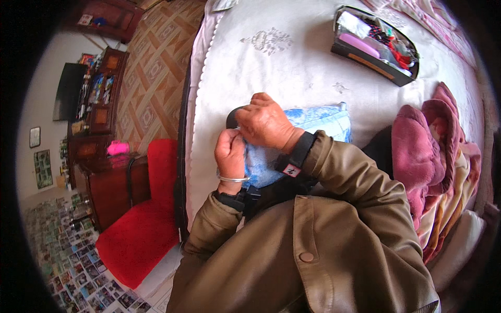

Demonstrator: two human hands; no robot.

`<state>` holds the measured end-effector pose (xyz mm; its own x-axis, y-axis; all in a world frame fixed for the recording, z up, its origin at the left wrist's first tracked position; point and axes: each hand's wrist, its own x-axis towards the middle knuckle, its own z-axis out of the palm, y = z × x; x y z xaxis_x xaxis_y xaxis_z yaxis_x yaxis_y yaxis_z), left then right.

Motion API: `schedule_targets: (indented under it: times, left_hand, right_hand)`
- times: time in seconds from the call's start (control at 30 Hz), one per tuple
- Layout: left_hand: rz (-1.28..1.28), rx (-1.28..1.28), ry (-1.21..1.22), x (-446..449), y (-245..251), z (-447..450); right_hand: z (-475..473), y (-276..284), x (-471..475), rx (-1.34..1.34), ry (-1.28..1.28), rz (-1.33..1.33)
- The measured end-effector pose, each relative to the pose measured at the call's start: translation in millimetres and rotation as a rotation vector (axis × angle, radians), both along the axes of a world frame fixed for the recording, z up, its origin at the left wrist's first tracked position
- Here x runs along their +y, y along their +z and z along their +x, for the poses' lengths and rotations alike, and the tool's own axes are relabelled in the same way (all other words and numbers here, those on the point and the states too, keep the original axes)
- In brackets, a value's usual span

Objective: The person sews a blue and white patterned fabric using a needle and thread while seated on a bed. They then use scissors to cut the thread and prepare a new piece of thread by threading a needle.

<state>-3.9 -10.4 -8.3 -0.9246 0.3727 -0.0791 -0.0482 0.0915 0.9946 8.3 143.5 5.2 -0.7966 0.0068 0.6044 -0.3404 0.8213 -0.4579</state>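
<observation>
A blue-and-white padded fabric piece (317, 121), perhaps a small cushion, lies in front of me on the bed. My left hand (231, 150), with a silver bangle at the wrist, is curled against its left end and appears to grip the edge. Just above, my right hand (266, 121) bends over the same end, its knuckles raised and close to the left thumb. Beside the right fingers shows part of a dark rounded thing (234, 118); its kind is unclear. Both sets of fingertips are hidden, so anything small between them cannot be seen.
A black box (368, 64) of mixed items stands on the white embroidered bedcover (250, 74). Folded pink plush fabric (415, 156) lies at right. Off the bed's left edge are a red chair (145, 219) and a dark wooden desk (109, 191) with a pink object (118, 148).
</observation>
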Motion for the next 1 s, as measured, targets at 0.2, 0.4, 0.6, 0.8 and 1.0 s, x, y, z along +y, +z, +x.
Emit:
schedule_targets:
  times: [0.2,0.4,0.6,0.8,1.0]
  left_hand:
    - [-0.033,-0.058,-0.016,6,14,0]
    - [0.037,-0.179,-0.037,4,23,2]
    - [-0.009,-0.196,-0.019,7,22,0]
    - [-0.025,-0.120,-0.032,-1,14,-2]
    - [-0.171,-0.040,-0.011,-4,12,-3]
  right_hand:
    - [-9,-2,6,-0.007,0.036,-0.037]
    - [-12,-1,25,0.115,0.147,-0.005]
    - [8,-10,43,0.045,0.190,-0.045]
    - [94,-50,139,-0.331,-0.136,-0.127]
    - [207,-100,225,-1.026,-0.263,-0.119]
